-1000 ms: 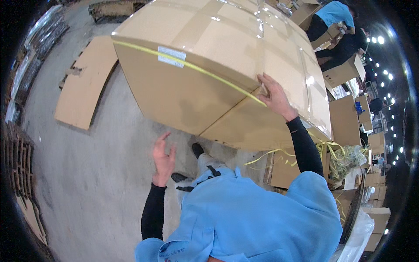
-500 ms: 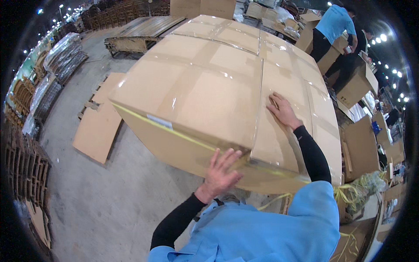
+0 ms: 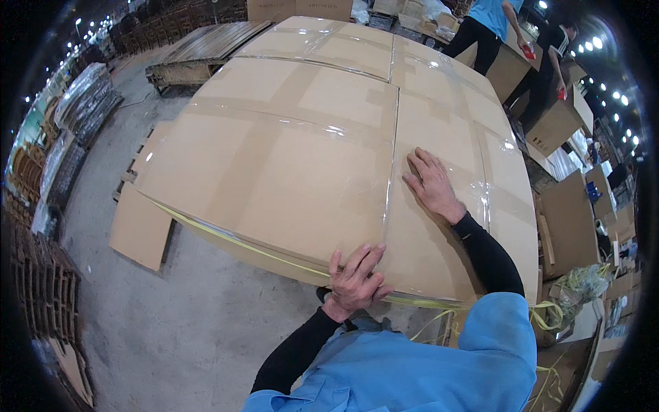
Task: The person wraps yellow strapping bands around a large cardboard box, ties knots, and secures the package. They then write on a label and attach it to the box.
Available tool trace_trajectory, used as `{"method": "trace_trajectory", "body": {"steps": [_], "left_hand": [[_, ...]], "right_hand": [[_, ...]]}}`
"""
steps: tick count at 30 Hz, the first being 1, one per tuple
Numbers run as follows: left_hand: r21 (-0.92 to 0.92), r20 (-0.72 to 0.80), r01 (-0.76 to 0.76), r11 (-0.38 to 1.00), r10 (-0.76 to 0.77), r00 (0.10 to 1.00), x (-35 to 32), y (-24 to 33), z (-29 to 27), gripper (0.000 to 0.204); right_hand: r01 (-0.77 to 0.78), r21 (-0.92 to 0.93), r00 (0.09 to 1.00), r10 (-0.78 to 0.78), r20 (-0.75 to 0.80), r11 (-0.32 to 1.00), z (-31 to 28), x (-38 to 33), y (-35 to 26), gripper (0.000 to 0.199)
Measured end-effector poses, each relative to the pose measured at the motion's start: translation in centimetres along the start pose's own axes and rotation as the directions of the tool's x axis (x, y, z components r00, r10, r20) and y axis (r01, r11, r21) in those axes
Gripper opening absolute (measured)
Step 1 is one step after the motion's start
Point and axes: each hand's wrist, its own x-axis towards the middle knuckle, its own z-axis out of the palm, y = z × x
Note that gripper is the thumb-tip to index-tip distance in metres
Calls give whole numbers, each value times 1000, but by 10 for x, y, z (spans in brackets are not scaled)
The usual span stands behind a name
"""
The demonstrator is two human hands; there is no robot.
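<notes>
A wide block of taped cardboard boxes (image 3: 274, 172) fills the middle of the view, with clear tape over its seams. Yellow strapping (image 3: 233, 238) runs along its near side just below the top edge. My left hand (image 3: 355, 280) rests at the near edge, fingertips on the cardboard close to the seam between two boxes, fingers apart. Farther in and to the right, my right hand (image 3: 434, 184) lies on the top with its fingers stretched out. Neither hand holds anything. The left palm's underside is hidden.
A flat cardboard sheet (image 3: 141, 226) lies on the floor at left, beyond stacked wooden pallets (image 3: 44, 288). A low wooden platform (image 3: 202, 55) stands behind. Two people (image 3: 484, 27) work at boxes at the back right, red things in hand. Loose yellow strap (image 3: 549, 314) hangs at right.
My left hand has come onto the boxes' near top edge. My view has moved closer over the top. My right hand stays on the cardboard. The people at the back have shifted.
</notes>
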Motion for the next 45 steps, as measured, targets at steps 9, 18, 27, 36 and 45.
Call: {"method": "trace_trajectory", "body": {"steps": [9,18,27,36,45], "left_hand": [[39,-56,-31,999,34,998,4,-5,-3,57],[67,-143,44,997,-34,989,9,-8,1,50],[20,-346,34,999,-25,938,9,-11,18,30],[-139,-191,-26,990,-1,981,-11,-21,-26,17],[-39,-281,392,919,-387,878,-74,-106,-121,31]], "right_hand": [[37,-6,991,-36,128,999,-8,7,-9,58],[79,21,979,-82,185,997,-3,27,-11,59],[49,121,994,-60,94,991,6,31,-4,50],[3,186,1000,-9,27,983,2,33,6,44],[-85,15,988,86,-130,996,4,20,3,36]]}}
